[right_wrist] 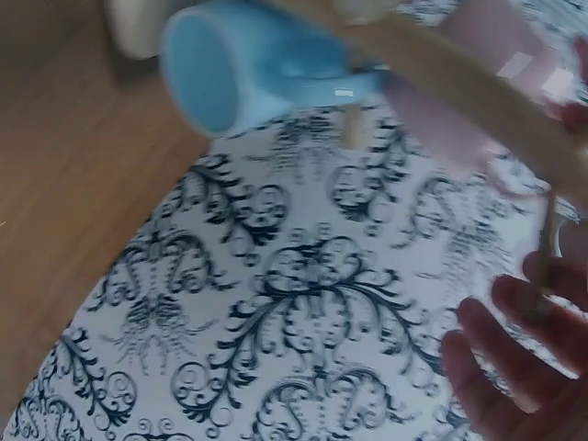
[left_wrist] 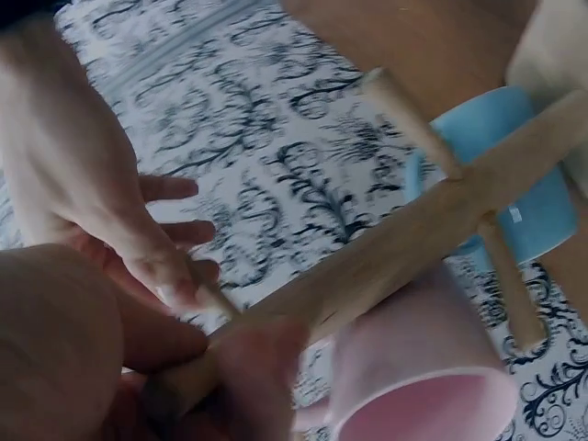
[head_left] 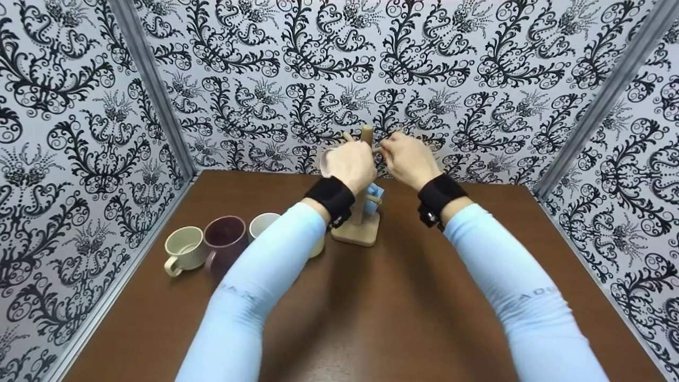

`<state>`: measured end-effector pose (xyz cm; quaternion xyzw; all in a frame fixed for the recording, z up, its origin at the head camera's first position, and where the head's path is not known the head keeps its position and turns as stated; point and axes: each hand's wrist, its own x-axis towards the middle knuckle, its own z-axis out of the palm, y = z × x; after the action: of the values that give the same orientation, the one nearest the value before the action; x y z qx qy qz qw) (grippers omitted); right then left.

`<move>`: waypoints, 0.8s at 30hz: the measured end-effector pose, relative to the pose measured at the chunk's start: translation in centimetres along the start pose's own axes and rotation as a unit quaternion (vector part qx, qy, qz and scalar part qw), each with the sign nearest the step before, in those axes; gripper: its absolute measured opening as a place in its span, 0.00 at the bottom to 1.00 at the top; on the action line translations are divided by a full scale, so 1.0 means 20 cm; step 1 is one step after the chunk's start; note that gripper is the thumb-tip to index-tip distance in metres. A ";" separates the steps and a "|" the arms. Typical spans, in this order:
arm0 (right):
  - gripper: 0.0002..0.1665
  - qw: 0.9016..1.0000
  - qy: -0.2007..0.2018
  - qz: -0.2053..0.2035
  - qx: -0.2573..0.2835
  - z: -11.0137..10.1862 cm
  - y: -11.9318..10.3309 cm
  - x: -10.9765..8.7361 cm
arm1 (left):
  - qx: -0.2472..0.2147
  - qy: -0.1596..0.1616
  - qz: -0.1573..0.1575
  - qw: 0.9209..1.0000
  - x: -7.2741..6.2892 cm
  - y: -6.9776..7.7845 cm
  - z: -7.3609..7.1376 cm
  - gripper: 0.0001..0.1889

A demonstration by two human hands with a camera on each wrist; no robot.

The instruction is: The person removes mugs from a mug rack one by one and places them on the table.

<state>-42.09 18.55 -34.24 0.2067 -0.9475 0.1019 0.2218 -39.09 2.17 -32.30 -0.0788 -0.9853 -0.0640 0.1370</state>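
A wooden mug tree (head_left: pixel 367 136) stands at the back of the table on a square base (head_left: pixel 355 234). Near the top of its post, my left hand (head_left: pixel 351 163) grips the wood with curled fingers. My right hand (head_left: pixel 411 158) pinches an upper peg (left_wrist: pixel 216 296) on the right side, its other fingers spread in the right wrist view. A pink mug (left_wrist: pixel 413 354) hangs on the tree, mostly hidden by my left hand in the head view. Lower down hangs a light blue mug (right_wrist: pixel 248 69), by the lower pegs (left_wrist: pixel 510 285).
Left of the tree stand a cream mug (head_left: pixel 185 246), a maroon mug (head_left: pixel 225 239) and a white mug (head_left: pixel 262 223). A yellowish mug (head_left: pixel 318 248) is partly behind my left sleeve. Patterned wall panels (head_left: pixel 329 63) close off the back and sides of the brown table (head_left: pixel 398 318).
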 end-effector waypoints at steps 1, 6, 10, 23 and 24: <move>0.17 1.000 0.000 -0.001 -0.006 0.02 0.00 0.00 | 0.002 0.007 0.004 1.000 0.00 0.01 0.01 0.16; 0.16 1.000 0.029 0.004 -0.005 0.06 0.00 0.00 | 0.003 0.036 0.022 0.999 -0.01 0.02 0.03 0.14; 0.16 1.000 0.027 0.000 0.000 0.06 -0.01 0.00 | -0.015 0.032 0.003 0.999 0.01 0.00 0.03 0.14; 0.16 0.998 0.022 0.035 -0.043 0.06 -0.08 -0.02 | -0.182 -0.015 -0.011 0.983 0.14 -0.16 0.06 0.10; 0.16 0.998 0.025 0.035 -0.049 0.06 -0.08 -0.02 | -0.189 -0.016 -0.007 0.982 0.15 -0.17 0.06 0.09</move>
<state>-41.40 16.88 -35.25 0.1597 -0.9522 0.0683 0.2514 -42.79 -0.56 -32.96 -0.0976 -0.9581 -0.2485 0.1031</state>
